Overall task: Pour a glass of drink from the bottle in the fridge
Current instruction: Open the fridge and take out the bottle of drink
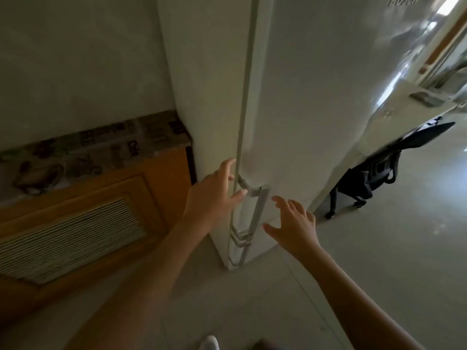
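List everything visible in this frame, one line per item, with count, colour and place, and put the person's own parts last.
fridge: one, white, centre, door shut
fridge handle: one, silver, vertical bar on the door's left edge, low in the frame
counter top: one, printed dark pattern, left of the fridge
cabinet door: one, orange wood with a slatted panel, below the counter top
office chair: one, black, right, behind the fridge
floor: pale tiles, bottom and right
left hand: one, open, fingers at the handle's top
right hand: one, open, just right of the handle, not gripping
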Demonstrator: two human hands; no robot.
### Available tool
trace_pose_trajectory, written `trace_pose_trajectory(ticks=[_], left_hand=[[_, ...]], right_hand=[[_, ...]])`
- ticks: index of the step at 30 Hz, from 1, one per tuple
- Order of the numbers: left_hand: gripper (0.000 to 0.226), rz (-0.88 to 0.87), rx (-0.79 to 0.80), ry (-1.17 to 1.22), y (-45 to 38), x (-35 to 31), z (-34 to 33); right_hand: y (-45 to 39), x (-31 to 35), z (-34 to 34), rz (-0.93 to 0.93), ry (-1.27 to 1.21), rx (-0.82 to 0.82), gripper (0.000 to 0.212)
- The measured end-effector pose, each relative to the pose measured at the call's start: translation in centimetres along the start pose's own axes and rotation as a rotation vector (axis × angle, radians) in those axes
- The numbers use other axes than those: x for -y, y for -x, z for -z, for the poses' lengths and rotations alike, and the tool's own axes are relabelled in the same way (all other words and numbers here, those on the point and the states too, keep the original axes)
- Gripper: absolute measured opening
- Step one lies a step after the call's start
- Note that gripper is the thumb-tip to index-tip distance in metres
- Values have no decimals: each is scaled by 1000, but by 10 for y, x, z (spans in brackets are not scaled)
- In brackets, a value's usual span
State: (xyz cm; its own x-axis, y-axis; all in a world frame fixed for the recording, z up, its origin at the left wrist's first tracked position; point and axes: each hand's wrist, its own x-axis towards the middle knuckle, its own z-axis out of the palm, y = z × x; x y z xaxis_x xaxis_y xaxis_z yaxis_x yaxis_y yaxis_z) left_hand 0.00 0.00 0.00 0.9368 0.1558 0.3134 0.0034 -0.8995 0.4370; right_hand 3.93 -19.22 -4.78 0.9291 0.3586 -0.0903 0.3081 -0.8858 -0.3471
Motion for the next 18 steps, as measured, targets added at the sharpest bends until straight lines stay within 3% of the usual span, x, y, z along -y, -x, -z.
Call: trace_pose_trajectory(ticks=[5, 10, 18], left_hand=[[71, -51, -107, 71, -47, 0, -14], [55, -44, -287, 131, -67, 3, -18], [47, 37, -374, 193, -75, -4, -19]], right_hand=[[-35, 16, 3, -87, -133, -75, 56], [-55, 17, 4, -70, -185, -73, 70], [-64, 17, -9, 140, -34, -126, 24]])
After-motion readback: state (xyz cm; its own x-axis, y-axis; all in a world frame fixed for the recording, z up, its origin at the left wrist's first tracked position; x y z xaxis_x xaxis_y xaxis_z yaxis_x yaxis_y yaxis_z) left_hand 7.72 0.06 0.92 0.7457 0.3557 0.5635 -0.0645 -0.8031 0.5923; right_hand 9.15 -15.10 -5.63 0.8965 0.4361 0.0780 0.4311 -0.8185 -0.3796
